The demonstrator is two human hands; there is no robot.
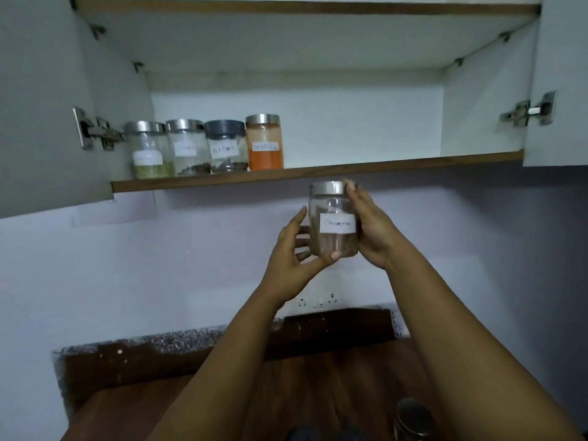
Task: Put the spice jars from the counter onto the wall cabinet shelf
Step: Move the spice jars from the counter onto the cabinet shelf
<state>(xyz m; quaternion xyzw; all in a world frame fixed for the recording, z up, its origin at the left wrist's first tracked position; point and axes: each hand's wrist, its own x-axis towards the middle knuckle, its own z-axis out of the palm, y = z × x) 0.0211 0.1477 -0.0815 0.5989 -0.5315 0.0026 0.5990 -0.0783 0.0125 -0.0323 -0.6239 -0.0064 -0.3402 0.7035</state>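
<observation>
I hold a glass cinnamon jar (332, 206) with a metal lid and a white label upright in both hands, just below the front edge of the wall cabinet shelf (397, 165). My left hand (294, 259) cups its bottom left side. My right hand (374, 230) grips its right side up to the lid. Several labelled spice jars stand in a row at the shelf's left end, the rightmost an orange-filled jar (264, 143). Another metal-lidded jar (413, 418) stands on the wooden counter (127, 409) at the bottom right.
Both cabinet doors stand open, the left door (41, 106) and the right door (560, 81), with hinges (95, 130) on the inside. An upper shelf (302, 7) spans the top. A wall socket (318, 302) sits on the backsplash above the counter.
</observation>
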